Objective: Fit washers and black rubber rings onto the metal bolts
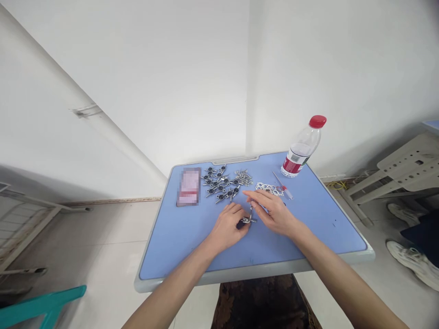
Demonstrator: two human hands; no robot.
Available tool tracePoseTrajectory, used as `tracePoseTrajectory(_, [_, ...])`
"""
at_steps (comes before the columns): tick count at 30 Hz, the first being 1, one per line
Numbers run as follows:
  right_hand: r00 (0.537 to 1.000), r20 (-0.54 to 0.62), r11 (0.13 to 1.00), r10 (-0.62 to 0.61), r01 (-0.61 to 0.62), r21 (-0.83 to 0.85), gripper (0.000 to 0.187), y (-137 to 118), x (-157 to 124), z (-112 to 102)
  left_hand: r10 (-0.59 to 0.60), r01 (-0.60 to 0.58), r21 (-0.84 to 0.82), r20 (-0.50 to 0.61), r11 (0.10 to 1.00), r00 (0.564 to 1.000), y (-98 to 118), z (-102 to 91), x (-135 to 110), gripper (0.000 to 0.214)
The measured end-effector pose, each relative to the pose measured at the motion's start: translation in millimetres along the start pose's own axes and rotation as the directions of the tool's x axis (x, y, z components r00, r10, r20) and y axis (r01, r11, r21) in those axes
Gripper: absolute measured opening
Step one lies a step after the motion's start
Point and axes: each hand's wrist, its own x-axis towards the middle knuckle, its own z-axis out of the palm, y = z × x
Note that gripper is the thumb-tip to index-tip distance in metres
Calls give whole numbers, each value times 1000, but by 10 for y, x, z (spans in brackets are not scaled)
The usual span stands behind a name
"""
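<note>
My left hand (230,225) is closed around a small silver metal part (246,220), holding it low over the blue tabletop. The hand covers much of this part. From the right, my right hand (272,212) reaches over it, its thumb and fingertips closed around the top of a thin metal piece (251,212) that stands up from the part. Whether the two are joined cannot be made out. Beyond the hands lie several black-and-silver metal fittings (219,183), a heap of small silver pins or screws (243,177) and flat perforated metal plates (269,187).
A screwdriver (284,188) with a clear and red handle lies right of the plates. A red-capped plastic bottle (299,153) stands at the table's back right. A blurred rectangular object (189,186) lies at left. The blue table (178,246) adjoins a white wall.
</note>
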Motion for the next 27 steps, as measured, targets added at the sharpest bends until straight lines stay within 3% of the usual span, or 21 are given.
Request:
tracePoseTrajectory(13, [1000,-26,1000,-8,8,30,30,19,1,28,-1,-1,67,26,998,1000,17,-4,-3,12])
tracePoseTrajectory(20, [990,-129,996,53,-62,-69,13,52,2,55,-14,12,67,35,998,999,1,-9,-3,12])
tracePoseTrajectory(27, [998,-64,998,0,4,67,32,7,14,34,-15,12,66,34,998,999,3,-2,-1,11])
